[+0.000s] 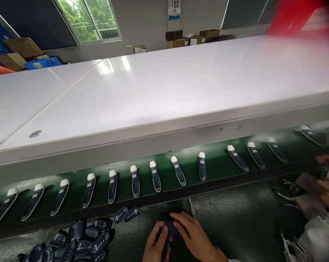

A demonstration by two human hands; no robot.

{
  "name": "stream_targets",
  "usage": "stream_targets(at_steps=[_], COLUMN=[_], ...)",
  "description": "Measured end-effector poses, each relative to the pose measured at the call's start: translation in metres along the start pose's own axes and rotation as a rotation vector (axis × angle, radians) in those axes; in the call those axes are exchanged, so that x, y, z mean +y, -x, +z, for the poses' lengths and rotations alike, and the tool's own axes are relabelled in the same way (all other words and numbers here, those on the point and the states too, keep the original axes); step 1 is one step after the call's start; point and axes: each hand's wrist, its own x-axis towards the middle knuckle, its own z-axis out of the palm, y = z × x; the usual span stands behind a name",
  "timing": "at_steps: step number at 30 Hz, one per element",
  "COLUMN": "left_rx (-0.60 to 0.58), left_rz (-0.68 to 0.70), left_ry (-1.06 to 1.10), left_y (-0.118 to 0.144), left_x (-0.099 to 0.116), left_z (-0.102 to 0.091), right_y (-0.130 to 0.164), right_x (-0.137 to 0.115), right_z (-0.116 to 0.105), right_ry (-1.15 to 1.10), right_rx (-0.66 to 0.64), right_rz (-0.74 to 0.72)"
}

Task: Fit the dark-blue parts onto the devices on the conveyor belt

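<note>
My left hand is closed around a dark handheld device, held low over the bench. My right hand has its fingers on a dark rounded plastic cover beside the left thumb. Fingers and shadow partly hide both pieces, so how they meet cannot be made out. Left of my hands lies a pile of dark plastic covers; two loose covers rest apart from it. Beyond them, a row of dark handheld devices with white tips lies on the green belt; some have an open compartment.
A wide white shelf runs above the belt. At the right, another person's hands are near white cables. Cardboard boxes and a blue crate stand behind. A blurred red object is at the upper right.
</note>
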Motion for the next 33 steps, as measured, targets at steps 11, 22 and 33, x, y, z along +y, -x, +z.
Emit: stream_targets(at_steps=[11, 22, 33], left_rx=[0.677, 0.602, 0.396], left_rz=[0.5, 0.532, 0.503], left_ry=[-0.867, -1.432, -1.648], left_y=[-0.026, -0.03, -0.034], left_x=[0.023, 0.006, 0.0], left_z=[-0.085, -0.125, -0.118], right_y=[-0.057, -0.073, -0.073], right_x=[0.076, 0.133, 0.132], right_z=[-0.035, -0.05, -0.072], right_ry=[0.754, 0.938, 1.001], right_rx=[0.498, 0.517, 0.419], right_rz=[0.013, 0.042, 0.23])
